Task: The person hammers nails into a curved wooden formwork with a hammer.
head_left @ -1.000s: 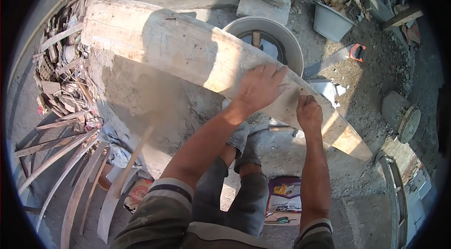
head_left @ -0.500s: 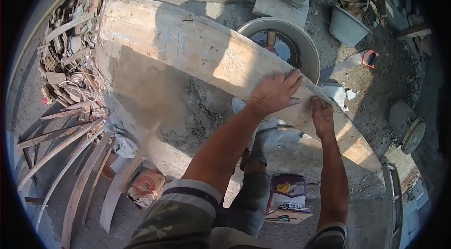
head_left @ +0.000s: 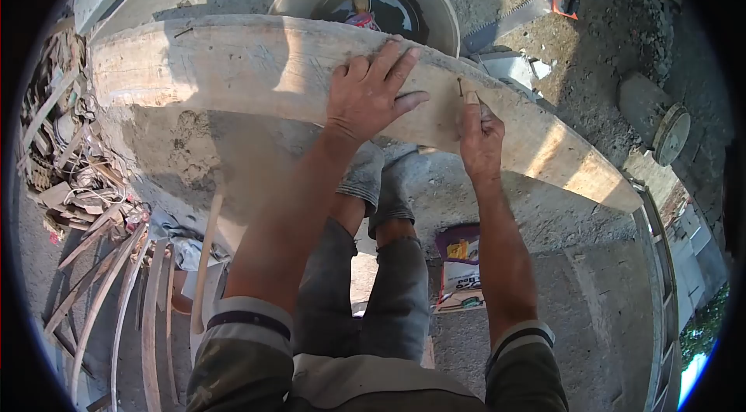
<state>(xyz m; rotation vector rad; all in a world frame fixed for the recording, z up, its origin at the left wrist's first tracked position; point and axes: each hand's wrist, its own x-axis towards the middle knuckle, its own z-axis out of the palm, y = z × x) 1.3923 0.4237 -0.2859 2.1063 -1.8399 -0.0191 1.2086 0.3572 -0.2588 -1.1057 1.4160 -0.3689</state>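
A long, worn wooden plank (head_left: 241, 62) stretches across the view in front of me. My left hand (head_left: 369, 97) lies on it with fingers spread, their tips at the far edge. To the right, my right hand (head_left: 482, 136) is closed over the plank, thumb pointing forward beside a nail (head_left: 460, 87) that stands out of the wood. Whatever the curled fingers hold, if anything, is hidden. Another nail (head_left: 184, 32) sticks up near the plank's left end.
Behind the plank stands a round tub (head_left: 443, 12) with dark liquid. A handsaw (head_left: 513, 25) with an orange-black handle lies on the ground beyond. Scrap wood (head_left: 58, 128) and long strips (head_left: 151, 326) are piled left. A printed bag (head_left: 460, 268) lies near my legs.
My view has shifted, so the plank sits flatter and farther left. My hands are wider apart on it, and the nail by my right thumb now shows.
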